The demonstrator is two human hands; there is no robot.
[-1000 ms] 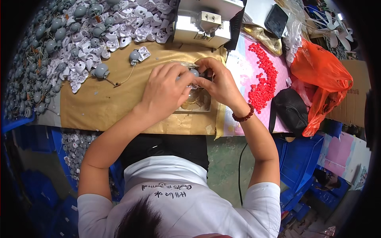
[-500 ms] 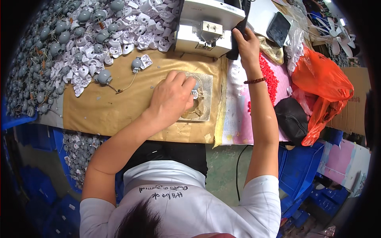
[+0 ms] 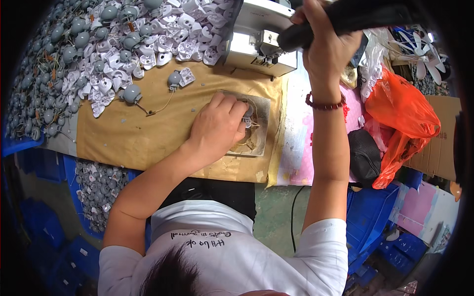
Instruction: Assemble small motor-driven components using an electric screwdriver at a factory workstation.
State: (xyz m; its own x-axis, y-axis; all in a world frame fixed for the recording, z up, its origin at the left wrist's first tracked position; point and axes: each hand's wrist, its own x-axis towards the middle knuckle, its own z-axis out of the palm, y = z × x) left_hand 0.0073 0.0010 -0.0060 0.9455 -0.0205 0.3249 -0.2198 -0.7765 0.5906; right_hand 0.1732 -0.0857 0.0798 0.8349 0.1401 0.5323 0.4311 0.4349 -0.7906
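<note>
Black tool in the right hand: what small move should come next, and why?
Probably lower the black tool toward the gray ball: the right hand holds the tool raised, apart from the metal plate, while the left hand is curled at the ball.

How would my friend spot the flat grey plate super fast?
Find the big golden-brown cloth, then the boxy white machine at its far side. Below that in the picture, near the cloth's right edge, lies the flat grey plate, partly under the person's left grip. Unlike the jumbled grey and white pieces heaped at the left, it has straight edges.
</note>
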